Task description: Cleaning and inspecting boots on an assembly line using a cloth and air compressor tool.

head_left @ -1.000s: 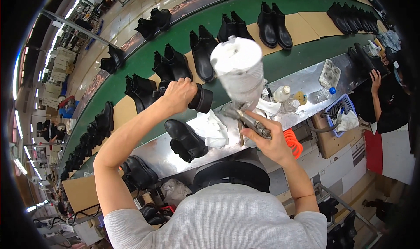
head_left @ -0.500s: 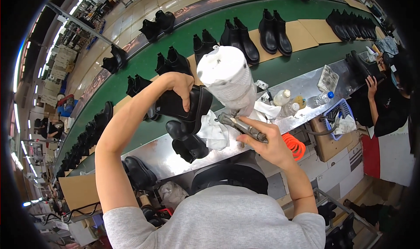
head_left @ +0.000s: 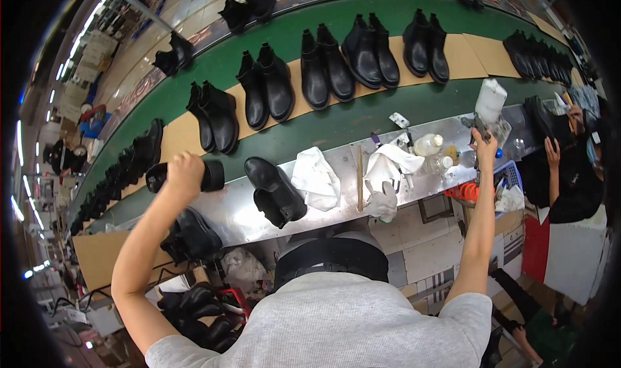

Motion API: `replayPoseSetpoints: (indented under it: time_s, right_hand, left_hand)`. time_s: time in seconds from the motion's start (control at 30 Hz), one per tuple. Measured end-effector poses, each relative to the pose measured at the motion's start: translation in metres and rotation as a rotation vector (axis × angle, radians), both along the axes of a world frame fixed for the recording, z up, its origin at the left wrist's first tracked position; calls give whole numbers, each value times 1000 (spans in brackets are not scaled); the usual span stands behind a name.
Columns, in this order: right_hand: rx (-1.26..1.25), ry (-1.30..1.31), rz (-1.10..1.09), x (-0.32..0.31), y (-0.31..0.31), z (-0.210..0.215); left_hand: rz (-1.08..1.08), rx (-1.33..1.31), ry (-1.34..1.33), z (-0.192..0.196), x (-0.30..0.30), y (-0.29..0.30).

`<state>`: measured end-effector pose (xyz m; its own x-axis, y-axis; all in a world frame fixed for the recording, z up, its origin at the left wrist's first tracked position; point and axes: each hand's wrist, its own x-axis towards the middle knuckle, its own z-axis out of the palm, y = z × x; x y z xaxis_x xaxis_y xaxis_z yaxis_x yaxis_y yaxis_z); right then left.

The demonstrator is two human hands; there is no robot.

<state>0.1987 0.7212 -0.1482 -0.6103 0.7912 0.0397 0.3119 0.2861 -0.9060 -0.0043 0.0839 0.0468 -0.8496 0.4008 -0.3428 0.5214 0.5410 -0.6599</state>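
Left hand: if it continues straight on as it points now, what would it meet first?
Probably the pair of black ankle boots standing ahead of the left hand, though its height relative to them is unclear.

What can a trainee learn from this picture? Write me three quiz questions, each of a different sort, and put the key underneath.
1. True or false: the right grip is holding nothing.

2. Pick one: on the metal bench, what lies between the bench boot and the long stick?
A. Blue basket
B. White cloth
C. Orange hose

3. Fill in the blank: the left grip holds a ____.

Key:
1. False; it holds a spray gun.
2. B
3. black boot
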Motion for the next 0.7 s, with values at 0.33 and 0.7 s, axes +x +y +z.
replayPoseSetpoints:
  time_s: [0.33, 0.7]
  right_hand:
    - [-391, -79, -120, 14, 32, -96]
    - [-495, -97, -449, 49, -90, -90]
  left_hand:
    - [-209, 67, 76, -203, 132, -105]
    - [-201, 90, 52, -215, 144, -83]
